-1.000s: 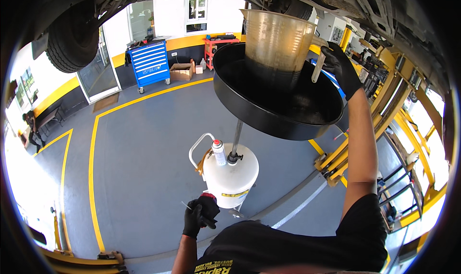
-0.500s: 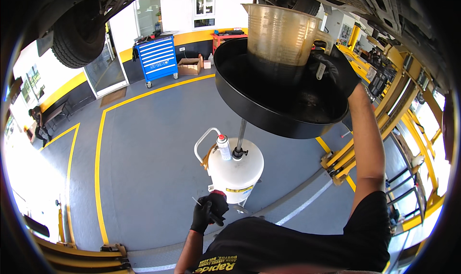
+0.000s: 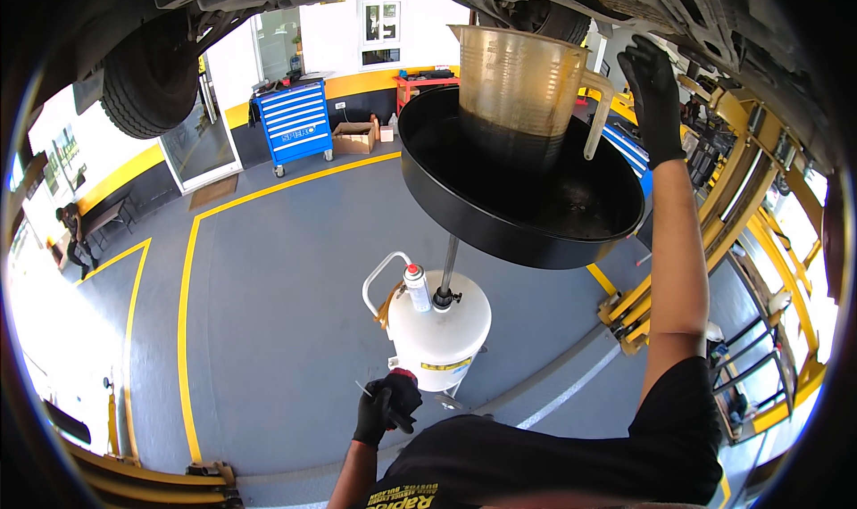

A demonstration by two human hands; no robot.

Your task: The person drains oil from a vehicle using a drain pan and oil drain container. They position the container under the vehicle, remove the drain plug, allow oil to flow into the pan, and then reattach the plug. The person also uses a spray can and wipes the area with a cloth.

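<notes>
Left gloved hand (image 3: 371,416), closed on dark, red-edged item (image 3: 405,398). Right gloved hand (image 3: 650,94), fingers parted, seemingly empty, beside jug (image 3: 522,81) standing in black pan (image 3: 500,228); step, by judgement: upward reach near vehicle underside (image 3: 678,9), calling for clearance of jug handle (image 3: 600,121).

We see yellow lettering (image 3: 404,492) on the chest of the black shirt (image 3: 536,446), cut by the lower edge, and dark capitals on a lower drawer of the blue tool cabinet (image 3: 295,116). We cannot read the yellow label (image 3: 445,364) on the white drum (image 3: 433,335), the print on the red-capped spray can (image 3: 417,290) or the jug's (image 3: 518,76) faint marks.
</notes>
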